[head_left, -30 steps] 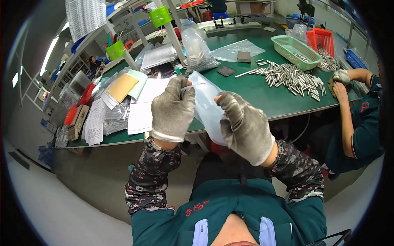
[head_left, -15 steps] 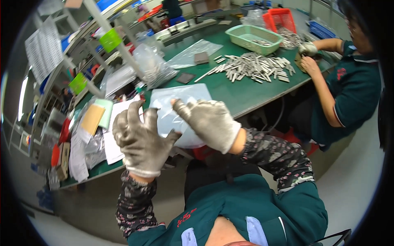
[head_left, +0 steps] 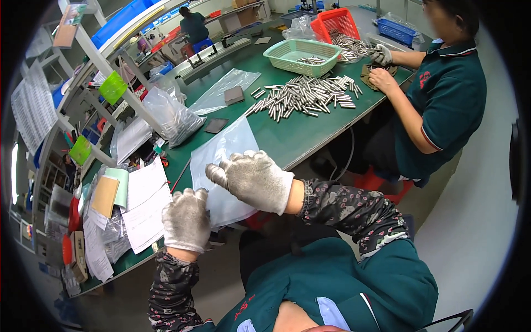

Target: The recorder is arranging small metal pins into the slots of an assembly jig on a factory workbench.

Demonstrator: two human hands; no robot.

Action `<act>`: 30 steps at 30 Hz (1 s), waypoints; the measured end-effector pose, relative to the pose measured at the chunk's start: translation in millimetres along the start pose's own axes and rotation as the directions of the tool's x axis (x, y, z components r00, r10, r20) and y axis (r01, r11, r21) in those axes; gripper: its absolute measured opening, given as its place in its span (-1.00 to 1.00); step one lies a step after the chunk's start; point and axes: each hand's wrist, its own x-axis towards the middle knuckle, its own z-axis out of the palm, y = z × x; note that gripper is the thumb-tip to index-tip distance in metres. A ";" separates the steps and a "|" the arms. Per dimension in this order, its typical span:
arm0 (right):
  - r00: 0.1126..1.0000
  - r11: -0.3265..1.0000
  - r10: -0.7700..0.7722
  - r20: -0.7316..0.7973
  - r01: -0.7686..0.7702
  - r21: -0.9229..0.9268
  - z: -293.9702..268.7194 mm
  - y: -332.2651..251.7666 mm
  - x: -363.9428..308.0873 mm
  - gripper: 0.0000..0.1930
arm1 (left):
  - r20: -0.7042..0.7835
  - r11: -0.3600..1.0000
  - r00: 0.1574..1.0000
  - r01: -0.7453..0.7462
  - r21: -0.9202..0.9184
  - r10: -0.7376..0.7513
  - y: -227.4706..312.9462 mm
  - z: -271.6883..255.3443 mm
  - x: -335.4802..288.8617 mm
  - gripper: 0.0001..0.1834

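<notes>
The head view, from the left one of two fisheye cameras worn side by side, looks from above the near side of the green table [head_left: 293, 138], facing down and forward across its top, with the wearer's shirt [head_left: 332, 268] close below on that same side. The left hand [head_left: 187, 221] and right hand [head_left: 254, 180] lie near the lens at the table's near edge; the co-worker [head_left: 451, 99] at the table's right is farther off, and a seated person [head_left: 192, 29] beyond its far side looks small. The camera is rolled, so the table's near edge slants.
</notes>
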 end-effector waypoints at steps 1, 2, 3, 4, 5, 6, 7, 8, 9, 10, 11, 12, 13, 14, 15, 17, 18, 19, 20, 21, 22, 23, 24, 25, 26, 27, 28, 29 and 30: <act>0.999 1.000 0.006 0.045 -0.005 -0.016 -1.4 -2.9 -2.6 -0.67 | 0.011 1.000 1.000 0.014 0.013 -0.014 3.4 6.8 -1.6 -0.70; 0.999 1.000 0.005 0.041 -0.004 -0.023 -3.2 -2.1 -1.6 -0.67 | 0.013 0.999 0.999 0.031 0.025 -0.031 5.6 11.3 1.2 -0.76; 1.000 1.000 0.004 -0.023 -0.004 -0.019 -4.6 -1.3 -0.3 -0.67 | -0.061 0.999 0.997 0.051 -0.009 -0.051 5.8 12.4 4.7 -0.81; 0.996 1.000 0.002 -0.087 -0.003 -0.013 -6.6 -1.5 0.1 -0.66 | -0.066 0.999 0.996 0.051 -0.009 -0.052 4.5 13.2 9.1 -0.81; 0.978 0.996 -0.059 -0.198 0.044 -0.080 -12.1 -8.3 -2.4 -0.65 | -0.113 0.992 0.987 0.107 -0.062 -0.113 0.4 13.6 11.1 -0.81; 0.929 0.970 -0.242 -0.280 0.236 -0.057 -12.6 -13.3 -4.7 -0.66 | -0.155 0.979 0.971 0.168 -0.112 -0.184 -5.5 12.5 10.4 -0.81; 0.932 0.951 -0.306 -0.195 0.310 -0.007 -14.3 -25.7 -8.1 -0.66 | -0.265 0.966 0.946 0.128 -0.226 -0.187 -10.9 17.0 10.3 -0.75; 0.919 0.921 -0.378 -0.114 0.385 0.055 -23.5 -42.3 -6.0 -0.67 | -0.257 0.965 0.944 0.152 -0.216 -0.206 -12.3 11.8 7.3 -0.75; 0.956 0.955 -0.283 0.080 0.273 0.116 -18.1 -49.5 -10.6 -0.70 | -0.343 0.966 0.920 0.111 -0.232 -0.188 -7.6 8.6 9.6 -0.72; 0.987 0.991 -0.105 0.124 0.094 0.093 -6.5 -50.2 -11.4 -0.75 | -0.425 0.967 0.888 0.072 -0.243 -0.173 -2.3 5.3 9.9 -0.68; 0.956 0.990 0.038 0.292 -0.075 0.119 -4.9 -39.2 -6.8 -0.80 | -0.438 0.957 0.882 0.047 -0.287 -0.175 5.6 1.0 12.6 -0.62; 0.875 0.964 0.166 0.454 -0.241 0.113 -4.8 -26.8 -2.6 -0.85 | -0.470 0.950 0.870 -0.003 -0.313 -0.152 15.0 0.5 11.5 -0.67; 0.956 0.957 0.135 0.259 -0.193 0.216 8.3 -17.4 -6.2 -0.84 | -0.486 0.947 0.864 -0.039 -0.318 -0.128 23.5 -0.7 10.6 -0.68; 0.992 0.944 0.117 0.051 -0.127 0.306 19.2 -9.8 -8.3 -0.82 | -0.502 0.943 0.858 -0.075 -0.324 -0.105 32.2 -3.4 8.9 -0.70; 0.814 0.868 0.146 0.563 -0.378 0.322 -12.1 -13.1 14.7 -0.76 | -0.488 0.960 0.871 -0.089 -0.266 -0.055 39.9 -7.1 6.2 -0.71; 0.975 0.845 0.222 -0.016 -0.185 0.502 37.9 -16.5 -5.8 -0.70 | -0.476 0.959 0.879 -0.158 -0.235 0.028 46.0 -13.8 3.5 -0.79; 0.983 0.888 0.178 0.039 -0.177 0.425 43.5 -10.9 -3.9 -0.69 | -0.478 0.960 0.878 -0.155 -0.233 0.026 43.5 -16.0 3.9 -0.79; 0.986 0.924 0.138 0.096 -0.163 0.345 48.4 -3.5 -1.0 -0.68 | -0.583 0.948 0.813 -0.187 -0.258 0.002 39.1 -18.2 5.3 -0.76; 0.981 0.953 0.107 0.161 -0.147 0.265 52.5 1.0 0.9 -0.66 | -0.672 0.934 0.740 -0.222 -0.282 -0.027 35.7 -17.7 5.2 -0.73; 0.971 0.975 0.080 0.226 -0.124 0.186 56.0 5.2 2.9 -0.65 | -0.635 0.915 0.771 -0.222 -0.336 -0.047 33.5 -17.1 9.1 -0.92; 0.955 0.990 0.059 0.292 -0.093 0.106 59.6 8.3 4.0 -0.64 | -0.633 0.915 0.772 -0.222 -0.337 -0.046 33.5 -13.9 9.3 -0.92; 0.943 0.987 0.086 0.322 -0.125 0.103 64.2 9.8 6.7 -0.59 | -0.636 0.925 0.770 -0.202 -0.322 -0.053 31.4 -9.3 9.5 -0.93; 0.944 0.987 0.086 0.320 -0.123 0.099 71.2 20.9 8.3 -0.59 | -0.642 0.931 0.764 -0.190 -0.312 -0.059 33.1 -8.1 14.8 -0.93; 0.985 0.990 0.142 0.102 -0.143 0.002 82.9 35.8 10.9 -0.58 | -0.670 0.934 0.742 -0.216 -0.285 -0.033 33.8 -9.0 22.5 -0.93; 0.978 0.980 0.173 -0.120 -0.183 -0.081 82.7 40.7 19.2 -0.56 | -0.669 0.934 0.743 -0.215 -0.286 -0.033 30.5 -2.9 27.9 -0.93; 0.971 0.952 0.189 -0.143 -0.217 -0.216 80.5 46.1 24.5 -0.53 | -0.710 0.930 0.704 -0.253 -0.265 -0.011 26.1 4.5 35.3 -0.92; 0.972 0.952 0.188 -0.143 -0.216 -0.217 76.5 52.3 28.2 -0.53 | -0.750 0.926 0.661 -0.290 -0.242 0.011 21.9 12.1 44.6 -0.91; 0.942 0.943 0.330 -0.056 -0.326 0.059 65.8 51.9 39.0 -0.50 | -0.738 0.948 0.674 -0.223 -0.228 -0.019 13.7 18.0 53.0 -0.88; 0.896 0.845 0.438 0.070 -0.437 0.308 61.2 55.6 44.9 -0.47 | -0.733 0.943 0.679 -0.225 -0.245 -0.028 8.4 22.6 66.4 -0.86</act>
